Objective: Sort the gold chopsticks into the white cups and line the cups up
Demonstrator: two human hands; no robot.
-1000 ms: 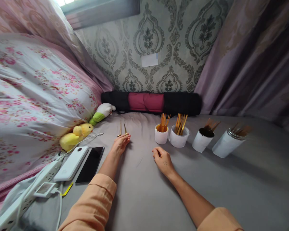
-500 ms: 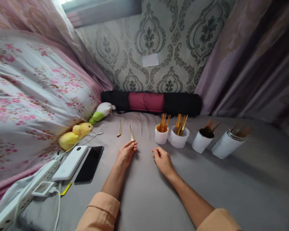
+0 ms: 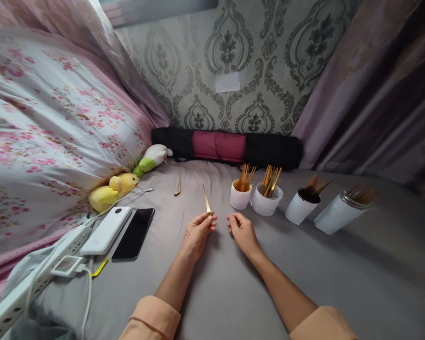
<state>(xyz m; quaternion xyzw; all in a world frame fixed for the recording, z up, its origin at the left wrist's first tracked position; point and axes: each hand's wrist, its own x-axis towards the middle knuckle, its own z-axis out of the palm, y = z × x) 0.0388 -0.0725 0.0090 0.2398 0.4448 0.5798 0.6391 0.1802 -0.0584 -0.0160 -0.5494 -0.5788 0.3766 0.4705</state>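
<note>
Between the thumb and fingertips of my left hand is pinched a slim gold-coloured tapering stick, its thin end pointing away from me. Its held end is hidden in the fingers. Just to the right, my right hand hovers low over the grey sheet with fingers curled in; I see nothing in it. Another thin gold-coloured piece with a bent, darker end lies on the sheet beyond my left hand. Nearest my right hand stand a small white cup and a wider white cup, both holding several gold-coloured sticks.
Farther right are a white-wrapped can and a leaning white jar with brownish sticks. At left lie a black phone, a white power bank, a power strip and plush toys. A black-and-red roll lines the wall.
My left hand has moved right with the gold-coloured stick, closer to my right hand. My right hand stays curled in about the same place. The view has shifted slightly.
</note>
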